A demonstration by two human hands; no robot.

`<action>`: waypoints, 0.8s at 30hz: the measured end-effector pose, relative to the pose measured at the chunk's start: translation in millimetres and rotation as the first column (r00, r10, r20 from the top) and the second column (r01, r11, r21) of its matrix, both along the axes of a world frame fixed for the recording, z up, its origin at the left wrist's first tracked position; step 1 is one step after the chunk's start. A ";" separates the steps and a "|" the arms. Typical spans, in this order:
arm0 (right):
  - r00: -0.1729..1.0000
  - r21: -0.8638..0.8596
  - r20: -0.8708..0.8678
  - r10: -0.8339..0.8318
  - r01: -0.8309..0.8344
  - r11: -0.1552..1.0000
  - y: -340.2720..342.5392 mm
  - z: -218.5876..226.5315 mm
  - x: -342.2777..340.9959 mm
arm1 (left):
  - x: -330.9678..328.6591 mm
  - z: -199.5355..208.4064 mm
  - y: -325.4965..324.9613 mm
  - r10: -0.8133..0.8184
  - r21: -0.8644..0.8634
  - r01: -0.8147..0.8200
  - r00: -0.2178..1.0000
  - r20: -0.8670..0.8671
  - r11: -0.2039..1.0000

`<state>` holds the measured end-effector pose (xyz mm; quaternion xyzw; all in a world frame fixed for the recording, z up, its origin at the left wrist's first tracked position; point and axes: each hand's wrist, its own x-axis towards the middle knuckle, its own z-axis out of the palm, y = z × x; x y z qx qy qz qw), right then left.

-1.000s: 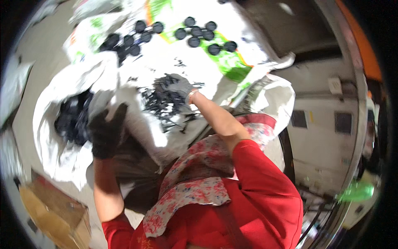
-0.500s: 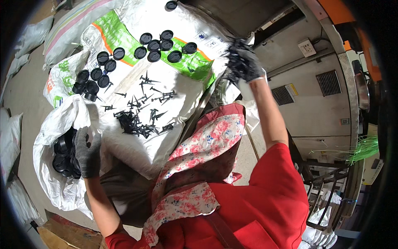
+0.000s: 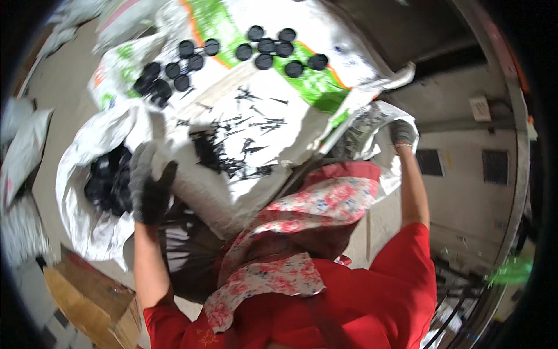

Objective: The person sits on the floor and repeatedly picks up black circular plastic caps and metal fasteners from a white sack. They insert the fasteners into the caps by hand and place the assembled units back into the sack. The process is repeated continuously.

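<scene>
My left hand [image 3: 150,185], in a dark grey knitted glove, is open, thumb apart from the fingers. It hovers at the inner side of a white sack [image 3: 72,174] that holds black round plastic parts [image 3: 110,180]. My right hand [image 3: 402,134], also gloved, is at the mouth of another white sack [image 3: 381,113]; blur hides how its fingers lie. Between the hands, a pile of small black spiked pins [image 3: 232,151] lies on a white sheet-like sack surface [image 3: 203,189]. Beyond them sit several black round caps [image 3: 266,46], some in a group at the left [image 3: 186,49].
A patterned floral apron [image 3: 319,192] covers my lap. Filled white sacks [image 3: 26,139] stand on the floor at the left, and a cardboard box [image 3: 87,296] lies at the lower left. A grey panel with vents [image 3: 430,163] rises at the right.
My right hand has come down from the far edge of the right sack to its mouth, which is now spread wider. My left thumb has moved away from the fingers. The view has shifted.
</scene>
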<state>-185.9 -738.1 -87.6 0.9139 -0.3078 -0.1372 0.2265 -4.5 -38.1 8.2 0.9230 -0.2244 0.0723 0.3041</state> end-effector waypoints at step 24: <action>0.993 0.718 -0.110 -0.051 0.115 0.687 388.5 -120.7 311.7 | 13.3 9.7 30.7 0.093 -0.165 -0.128 0.975 -0.201 0.978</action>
